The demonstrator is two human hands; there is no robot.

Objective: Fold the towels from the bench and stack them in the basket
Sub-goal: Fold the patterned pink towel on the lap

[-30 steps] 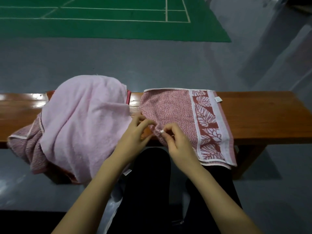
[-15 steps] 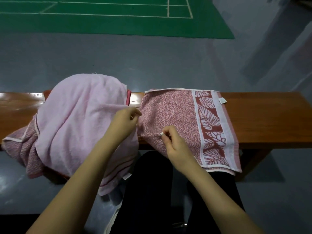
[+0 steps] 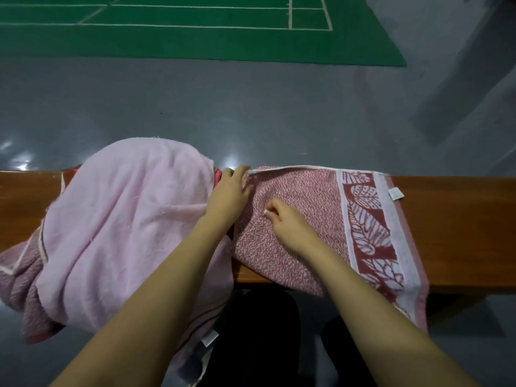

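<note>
patterned towel (image 3: 312,219) lies flat on the bench (image 3: 460,233), left hand (image 3: 229,194) resting open-fingered at its edge, right hand (image 3: 284,222) pinching its middle.

Indoor sports hall, by the look of it. Beyond the worktop (image 3: 458,219), a green court mat (image 3: 195,40) marked with white boundary lines (image 3: 290,12), laid out like a badminton court. Around the mat, smooth grey floor (image 3: 251,107), glossy enough to throw back spots of overhead light. Long varnished wooden worktop of the plain sideline-seating kind, set parallel to the court edge, with a leg showing underneath at the right. Heaped and spread on it, pink and red-patterned towels (image 3: 307,219). No furniture of a home or office anywhere in view.
</note>
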